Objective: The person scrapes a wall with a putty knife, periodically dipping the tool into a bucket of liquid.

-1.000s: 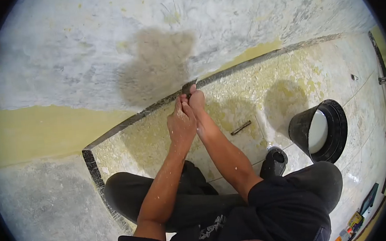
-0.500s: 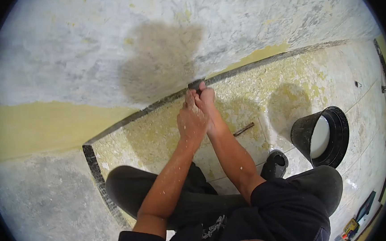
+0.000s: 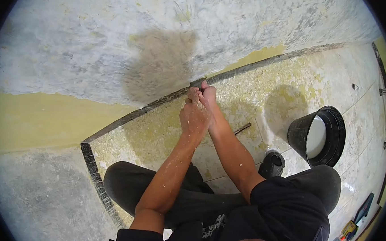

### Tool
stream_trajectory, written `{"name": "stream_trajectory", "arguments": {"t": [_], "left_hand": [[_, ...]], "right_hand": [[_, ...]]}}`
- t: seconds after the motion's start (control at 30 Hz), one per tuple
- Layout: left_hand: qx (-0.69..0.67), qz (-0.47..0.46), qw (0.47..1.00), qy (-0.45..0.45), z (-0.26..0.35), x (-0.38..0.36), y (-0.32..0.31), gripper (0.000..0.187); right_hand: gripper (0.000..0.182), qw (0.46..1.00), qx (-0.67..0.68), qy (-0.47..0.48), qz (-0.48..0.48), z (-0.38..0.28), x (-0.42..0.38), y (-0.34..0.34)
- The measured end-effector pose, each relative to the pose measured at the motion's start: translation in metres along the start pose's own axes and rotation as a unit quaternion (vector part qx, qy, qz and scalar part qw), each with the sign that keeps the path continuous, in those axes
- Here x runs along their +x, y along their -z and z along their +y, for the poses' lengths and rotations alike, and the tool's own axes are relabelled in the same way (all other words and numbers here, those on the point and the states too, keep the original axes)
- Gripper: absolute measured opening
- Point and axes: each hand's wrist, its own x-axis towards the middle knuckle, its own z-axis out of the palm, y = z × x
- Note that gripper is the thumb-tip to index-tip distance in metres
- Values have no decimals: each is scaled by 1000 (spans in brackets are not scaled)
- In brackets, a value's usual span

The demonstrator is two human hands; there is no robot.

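We see both hands closed together around a dark flat tool [image 3: 197, 82]: the left hand [image 3: 194, 117] and the right hand [image 3: 209, 95] overlap, so the exact grip is hidden from us. The tool is at the bottom of the wall [image 3: 239, 18], by the black border [image 3: 121, 121]. In our judgement, if the push is too strong, its edge could slip and the hands could hit the wall. The pale flakes on the floor [image 3: 270, 75] could make the shoe [image 3: 273, 164] slide. The bucket [image 3: 296, 136] of whitish liquid [image 3: 316, 137] stands near the right knee [image 3: 326, 185]; a careless knee movement could tip it.
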Motion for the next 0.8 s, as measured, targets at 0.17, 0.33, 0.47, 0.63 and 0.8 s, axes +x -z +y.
{"name": "stream_trajectory", "arguments": {"t": [0.17,0.33,0.47,0.63,0.8], "left_hand": [[60,-75,995,40,-5,3,-13,28],[8,-40,999,-2,9,-13,-6,27],[48,-103,993,39,8,0,-10,27],[21,-16,1000,-16,9,-1,-13,27],[57,-104,992,52,-3,0,-13,29]], "right_hand": [[26,998,-26,14,-61,2,-6,5],[21,998,27,42,-32,-7,2,20],[29,998,32,-20,-50,-16,14,30],[32,995,-12,-46,-84,-13,-20,-2],[35,997,-46,-41,-49,-9,2,22]]}}
